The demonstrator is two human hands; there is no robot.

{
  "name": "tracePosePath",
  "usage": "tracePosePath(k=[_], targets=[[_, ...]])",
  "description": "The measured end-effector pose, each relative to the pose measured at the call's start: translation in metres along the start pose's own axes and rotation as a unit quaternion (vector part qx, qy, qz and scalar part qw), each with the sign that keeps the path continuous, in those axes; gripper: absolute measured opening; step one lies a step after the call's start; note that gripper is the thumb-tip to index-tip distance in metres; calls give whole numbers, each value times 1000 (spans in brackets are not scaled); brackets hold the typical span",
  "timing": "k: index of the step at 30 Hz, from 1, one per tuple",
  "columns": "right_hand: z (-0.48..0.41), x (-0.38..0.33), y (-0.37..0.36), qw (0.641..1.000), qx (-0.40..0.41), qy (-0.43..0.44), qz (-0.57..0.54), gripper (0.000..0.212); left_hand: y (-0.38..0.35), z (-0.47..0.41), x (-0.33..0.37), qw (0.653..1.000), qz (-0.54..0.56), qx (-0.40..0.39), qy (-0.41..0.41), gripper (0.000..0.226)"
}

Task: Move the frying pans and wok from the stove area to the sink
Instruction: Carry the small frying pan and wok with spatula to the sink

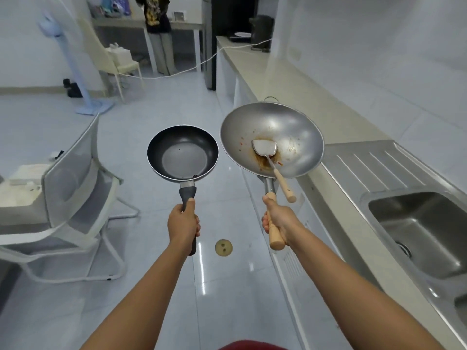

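Note:
My left hand grips the dark handle of a black non-stick frying pan, held level over the floor. My right hand grips the wooden handle of a steel wok, tilted towards me. Inside the wok lie a metal spatula with a wooden handle and brown sauce residue. The steel sink is set in the counter at the right, its basin bare; a ribbed drainboard lies beyond it. The wok hangs at the counter's edge, left of the drainboard.
A long beige counter runs along the right wall, with a dark kettle at its far end. Two white chairs stand at the left. A cable hangs across the floor space ahead. A person stands at a far table.

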State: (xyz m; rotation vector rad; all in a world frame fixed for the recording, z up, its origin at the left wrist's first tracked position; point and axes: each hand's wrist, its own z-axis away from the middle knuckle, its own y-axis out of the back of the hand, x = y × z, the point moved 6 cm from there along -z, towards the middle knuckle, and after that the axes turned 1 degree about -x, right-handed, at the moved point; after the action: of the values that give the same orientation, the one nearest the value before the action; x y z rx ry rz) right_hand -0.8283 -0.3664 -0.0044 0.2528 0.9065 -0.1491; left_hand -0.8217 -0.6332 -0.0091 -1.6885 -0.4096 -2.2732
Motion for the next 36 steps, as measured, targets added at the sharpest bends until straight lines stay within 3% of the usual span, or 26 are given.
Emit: tracePosePath(k=[9,19,26,36], targets=[[-101,-69,-46,999,15,-23,-17,45,-42,-134,27,1000,-10,-26,15,28],[-200,-143,-83,987,98,-38,-122,43,-127,-310,92,985,-73,-156,-10,28],[-235,-165,-54,964,174,-49,-195,33,-218,-366,108,962,-106,-252,-15,29],[-262,-177,16,933,279,-75,-216,51,-380,-383,122,919,-126,-373,-23,30]])
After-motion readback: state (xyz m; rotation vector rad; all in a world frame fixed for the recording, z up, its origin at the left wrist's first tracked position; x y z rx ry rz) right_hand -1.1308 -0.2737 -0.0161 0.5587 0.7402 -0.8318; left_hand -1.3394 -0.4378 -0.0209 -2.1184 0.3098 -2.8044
